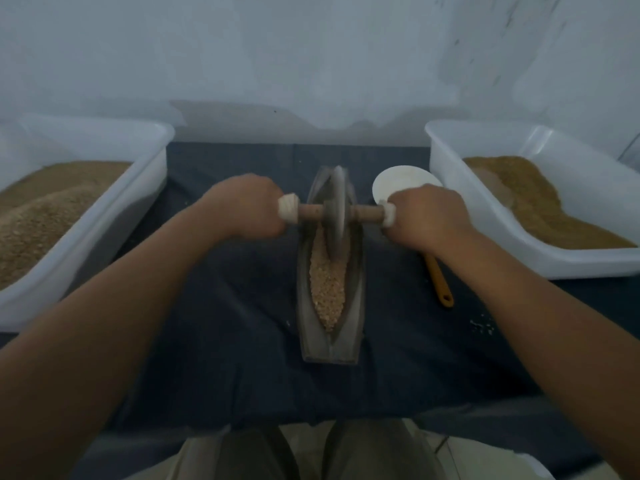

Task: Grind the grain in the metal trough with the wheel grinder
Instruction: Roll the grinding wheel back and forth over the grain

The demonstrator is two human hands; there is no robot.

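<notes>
Hands on the axle, one per end. Left hand (247, 207) has its grip wrapped tight around the pale-wound left end of the wooden axle (367, 213); right hand (427, 216) clamped the same way on the right end. Wheel grinder (335, 211) stands upright on its edge between the two fists, disc set in the far half of the metal trough (356, 271), rim down in the groove. Grain (327, 282) lies along the groove from the disc toward the near end, tapering to a point there. Trough runs lengthwise away from the person, on a dark cloth (225, 323) covering the surface. White spoon (398, 183) with orange handle lies just right of the trough, partly under the right hand. Few loose grains (481, 327) on the cloth further right. White tub (114, 188) of grain at left, second white tub (485, 216) at right, both well apart from the trough.
</notes>
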